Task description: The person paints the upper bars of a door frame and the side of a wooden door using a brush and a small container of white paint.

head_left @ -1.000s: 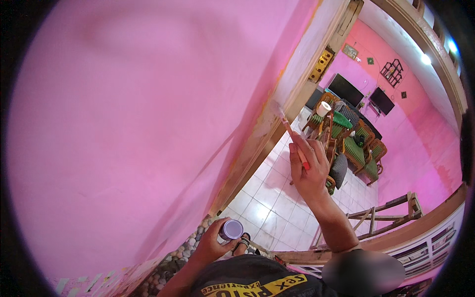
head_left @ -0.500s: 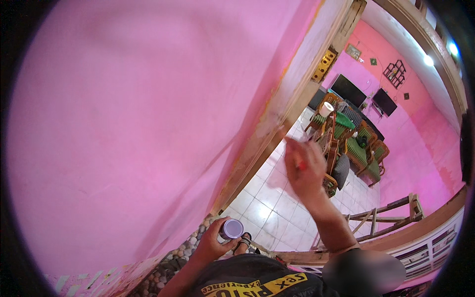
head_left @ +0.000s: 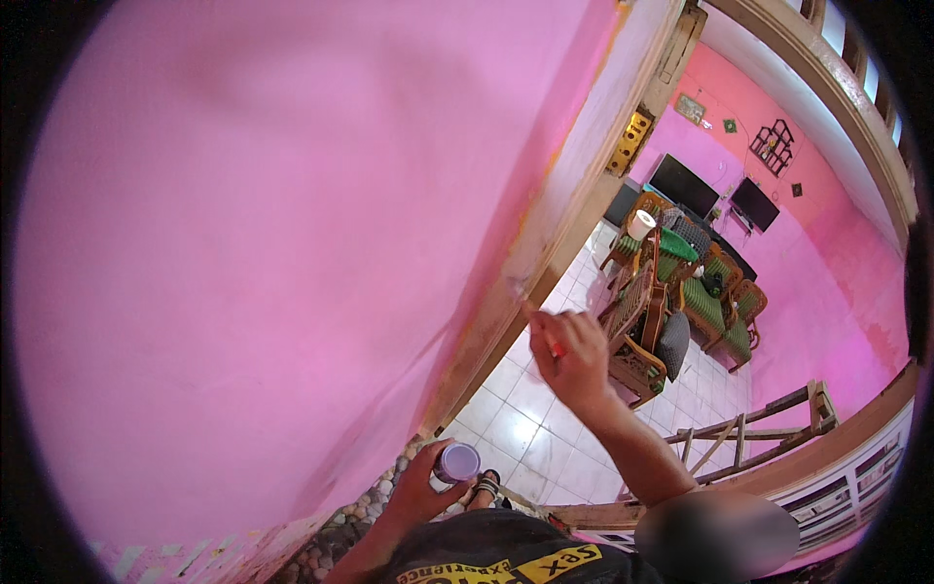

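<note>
Holds the right forearm (head_left: 640, 448) outstretched with the right hand (head_left: 572, 358) curled in a grip, and the left hand (head_left: 424, 492) low near the torso (head_left: 467, 537), likewise gripping.

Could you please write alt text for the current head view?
The right hand holds a red-ended brush at the pale strip between a pink wall and brown wooden door frame; the left hand holds a round container, pale lilac inside.

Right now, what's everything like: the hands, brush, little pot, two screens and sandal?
Left hand: closed around the pot
Pot: held, pale purple on top; paint or lid, I can't tell
Right hand: closed on the brush
Brush: held, blurred
Larger screen: dark
Smaller screen: dark
Sandal: worn on a foot
</note>
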`<control>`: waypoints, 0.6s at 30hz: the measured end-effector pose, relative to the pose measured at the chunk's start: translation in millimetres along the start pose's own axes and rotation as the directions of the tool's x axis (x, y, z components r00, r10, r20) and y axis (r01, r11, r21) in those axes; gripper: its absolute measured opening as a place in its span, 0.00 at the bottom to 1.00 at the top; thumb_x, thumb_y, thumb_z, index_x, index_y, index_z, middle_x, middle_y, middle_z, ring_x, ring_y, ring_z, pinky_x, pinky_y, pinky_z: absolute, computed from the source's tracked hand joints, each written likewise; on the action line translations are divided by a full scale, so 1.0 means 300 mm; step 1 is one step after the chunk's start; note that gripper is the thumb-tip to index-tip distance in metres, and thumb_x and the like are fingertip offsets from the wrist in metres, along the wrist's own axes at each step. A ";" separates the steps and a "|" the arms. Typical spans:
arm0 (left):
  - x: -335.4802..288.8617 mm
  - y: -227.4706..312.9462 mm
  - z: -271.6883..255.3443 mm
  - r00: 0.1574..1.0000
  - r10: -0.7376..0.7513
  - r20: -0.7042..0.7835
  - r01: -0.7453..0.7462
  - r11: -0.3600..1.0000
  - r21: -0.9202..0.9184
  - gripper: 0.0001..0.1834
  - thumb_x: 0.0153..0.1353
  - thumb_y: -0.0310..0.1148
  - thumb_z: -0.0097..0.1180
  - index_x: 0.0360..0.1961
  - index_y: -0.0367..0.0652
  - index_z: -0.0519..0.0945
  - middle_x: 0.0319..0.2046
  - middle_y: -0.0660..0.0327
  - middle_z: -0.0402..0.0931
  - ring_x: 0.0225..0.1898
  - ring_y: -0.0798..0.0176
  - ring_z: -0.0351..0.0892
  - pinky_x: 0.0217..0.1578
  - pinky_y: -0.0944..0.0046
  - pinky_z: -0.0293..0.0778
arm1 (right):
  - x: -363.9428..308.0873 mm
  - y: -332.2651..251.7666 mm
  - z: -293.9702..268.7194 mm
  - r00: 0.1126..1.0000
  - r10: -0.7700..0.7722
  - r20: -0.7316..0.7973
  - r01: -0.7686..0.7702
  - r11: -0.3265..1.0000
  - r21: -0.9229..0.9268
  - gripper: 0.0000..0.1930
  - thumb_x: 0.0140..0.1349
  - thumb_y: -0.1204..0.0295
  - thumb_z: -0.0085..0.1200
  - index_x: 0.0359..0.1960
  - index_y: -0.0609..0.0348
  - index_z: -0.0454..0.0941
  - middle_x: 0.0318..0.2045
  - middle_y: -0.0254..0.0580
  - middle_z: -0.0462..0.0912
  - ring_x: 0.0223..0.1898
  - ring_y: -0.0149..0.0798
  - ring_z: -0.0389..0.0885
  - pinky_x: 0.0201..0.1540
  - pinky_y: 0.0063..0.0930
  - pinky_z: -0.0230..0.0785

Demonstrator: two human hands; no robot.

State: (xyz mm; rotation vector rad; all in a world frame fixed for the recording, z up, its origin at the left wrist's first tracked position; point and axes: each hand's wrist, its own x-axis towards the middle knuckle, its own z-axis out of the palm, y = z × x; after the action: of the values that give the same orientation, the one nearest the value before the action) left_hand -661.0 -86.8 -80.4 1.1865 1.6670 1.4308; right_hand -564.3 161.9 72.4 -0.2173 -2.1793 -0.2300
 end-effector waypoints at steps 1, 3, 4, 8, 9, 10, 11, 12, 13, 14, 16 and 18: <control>-0.007 0.001 0.001 0.999 -0.032 0.001 0.032 0.999 0.005 0.42 0.54 0.44 0.76 0.65 0.35 0.69 0.59 0.43 0.73 0.62 0.50 0.75 0.63 0.52 0.70 | -0.018 -0.008 0.014 0.999 0.018 0.048 -0.020 0.999 0.038 0.14 0.55 0.77 0.67 0.44 0.55 0.81 0.29 0.38 0.80 0.27 0.41 0.77 0.30 0.35 0.68; -0.008 -0.002 0.001 0.998 -0.059 0.004 0.059 0.998 0.009 0.42 0.54 0.44 0.76 0.65 0.36 0.69 0.59 0.43 0.73 0.62 0.50 0.75 0.63 0.53 0.71 | -0.014 0.016 0.005 0.999 0.015 0.036 -0.015 1.000 -0.002 0.14 0.56 0.77 0.67 0.44 0.55 0.81 0.30 0.38 0.80 0.28 0.42 0.77 0.31 0.36 0.68; -0.013 -0.007 -0.004 0.999 -0.031 -0.008 0.031 0.999 0.014 0.42 0.54 0.43 0.76 0.64 0.36 0.69 0.59 0.44 0.74 0.62 0.51 0.76 0.62 0.53 0.71 | -0.007 0.026 0.006 1.000 0.017 0.025 -0.016 0.999 -0.029 0.13 0.56 0.77 0.67 0.43 0.56 0.81 0.30 0.39 0.81 0.29 0.42 0.77 0.32 0.36 0.68; -0.031 -0.031 -0.012 0.999 0.030 -0.029 -0.029 0.999 0.028 0.42 0.52 0.41 0.77 0.64 0.37 0.70 0.56 0.47 0.76 0.60 0.52 0.77 0.60 0.55 0.73 | 0.138 0.063 -0.105 0.971 0.036 -0.234 -0.035 0.999 0.011 0.12 0.59 0.78 0.65 0.44 0.57 0.82 0.31 0.41 0.81 0.29 0.45 0.77 0.32 0.37 0.67; -0.033 -0.035 -0.009 0.999 0.030 -0.028 -0.029 0.999 0.031 0.42 0.52 0.41 0.77 0.64 0.37 0.70 0.56 0.47 0.76 0.60 0.52 0.77 0.60 0.55 0.73 | 0.154 0.063 -0.120 0.952 0.043 -0.302 -0.041 0.999 0.015 0.12 0.59 0.79 0.65 0.44 0.57 0.82 0.30 0.42 0.81 0.28 0.45 0.77 0.31 0.38 0.67; -0.028 -0.034 -0.010 0.999 0.022 -0.031 -0.021 0.999 0.023 0.41 0.52 0.41 0.77 0.63 0.37 0.71 0.55 0.47 0.77 0.59 0.52 0.78 0.60 0.55 0.73 | 0.169 0.050 -0.124 0.937 0.050 -0.345 -0.036 0.998 0.048 0.11 0.58 0.79 0.65 0.43 0.57 0.82 0.27 0.41 0.80 0.26 0.42 0.76 0.28 0.35 0.66; -0.025 -0.029 -0.013 0.999 0.014 -0.035 -0.013 1.000 0.016 0.41 0.52 0.40 0.77 0.63 0.37 0.71 0.55 0.48 0.77 0.59 0.52 0.78 0.60 0.55 0.74 | 0.160 0.038 -0.119 0.935 0.047 -0.352 -0.032 0.998 0.049 0.11 0.58 0.79 0.65 0.43 0.57 0.82 0.27 0.41 0.80 0.26 0.42 0.76 0.28 0.35 0.66; -0.024 -0.017 -0.017 0.999 0.019 -0.040 -0.018 1.000 0.021 0.41 0.52 0.40 0.77 0.63 0.37 0.71 0.55 0.48 0.77 0.59 0.52 0.78 0.60 0.55 0.74 | 0.128 0.023 -0.107 0.962 0.027 -0.270 -0.016 0.999 0.041 0.12 0.57 0.79 0.66 0.43 0.57 0.82 0.26 0.40 0.80 0.25 0.41 0.76 0.27 0.34 0.66; -0.024 0.001 -0.021 0.999 0.020 -0.036 -0.019 1.000 0.019 0.40 0.52 0.40 0.77 0.62 0.37 0.71 0.55 0.48 0.77 0.58 0.52 0.78 0.59 0.55 0.74 | 0.096 0.014 -0.094 0.982 0.001 -0.187 0.005 0.999 0.031 0.12 0.57 0.79 0.67 0.42 0.57 0.82 0.25 0.39 0.79 0.25 0.40 0.76 0.26 0.33 0.65; -0.021 0.012 -0.021 0.999 0.020 -0.026 -0.019 1.000 0.015 0.39 0.52 0.40 0.77 0.62 0.38 0.71 0.55 0.48 0.77 0.58 0.53 0.78 0.59 0.55 0.74 | 0.061 0.027 -0.064 0.991 0.000 -0.135 0.010 0.997 0.072 0.12 0.55 0.79 0.68 0.40 0.56 0.82 0.24 0.37 0.79 0.24 0.39 0.76 0.24 0.31 0.64; -0.021 0.012 -0.022 0.999 0.030 -0.030 -0.029 0.999 0.032 0.39 0.52 0.40 0.77 0.62 0.38 0.71 0.55 0.48 0.77 0.58 0.53 0.78 0.59 0.54 0.74 | 0.020 0.033 -0.041 0.996 0.065 -0.059 -0.057 0.991 0.119 0.09 0.57 0.84 0.62 0.38 0.61 0.81 0.26 0.43 0.79 0.25 0.45 0.75 0.28 0.36 0.65; -0.020 0.001 -0.025 0.999 0.030 -0.033 -0.028 0.998 0.051 0.39 0.52 0.40 0.77 0.62 0.39 0.72 0.55 0.48 0.77 0.58 0.53 0.78 0.59 0.54 0.74 | 0.041 0.076 -0.060 0.990 0.036 -0.139 -0.025 0.996 0.082 0.09 0.58 0.82 0.63 0.40 0.59 0.82 0.27 0.43 0.81 0.27 0.45 0.77 0.30 0.36 0.68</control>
State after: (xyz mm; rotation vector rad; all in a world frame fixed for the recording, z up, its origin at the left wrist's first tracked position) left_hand -665.2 -95.4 -79.0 1.2252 1.7242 1.4421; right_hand -551.8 180.3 94.6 -0.1836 -2.0389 -0.1355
